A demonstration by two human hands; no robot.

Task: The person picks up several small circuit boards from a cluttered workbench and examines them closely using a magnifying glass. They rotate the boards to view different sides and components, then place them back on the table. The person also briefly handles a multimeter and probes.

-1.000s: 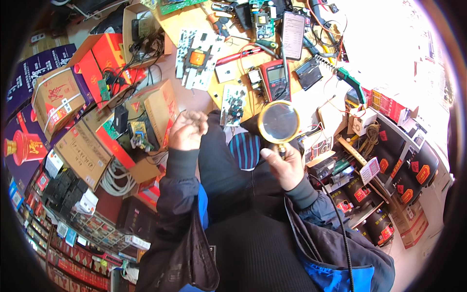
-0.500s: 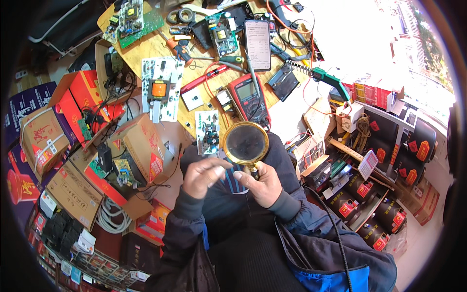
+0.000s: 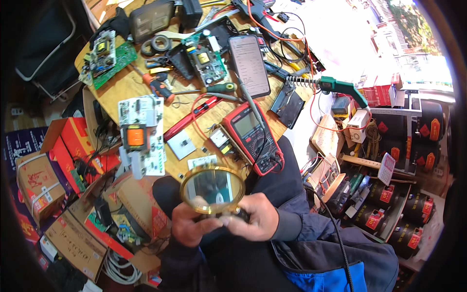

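Observation:
A round magnifying glass (image 3: 214, 187) with a gold-coloured rim is held over my lap, close to the table's near edge. My right hand (image 3: 255, 218) grips its dark handle. Against the lower left of the rim is my left hand (image 3: 190, 228), its fingers closed and partly behind the lens; whatever they hold is hidden. A pale and teal shape shows through the glass, too unclear to name. Just beyond the lens lies a small white circuit board (image 3: 202, 161), partly covered by it. The red multimeter (image 3: 253, 136) rests to its right.
On the wooden table are a white board with an orange transformer (image 3: 141, 136), a green circuit board (image 3: 206, 58), a phone (image 3: 249, 65) and a screwdriver (image 3: 219, 88). A green-handled soldering iron (image 3: 340, 86) juts out rightward. Cardboard boxes (image 3: 41, 182) crowd the left; black cylinders (image 3: 374, 216) stand right.
The magnifying glass has moved left and nearer to me, and tilted. My left hand has come down beneath its rim and met the right hand. The view has shifted closer to the table.

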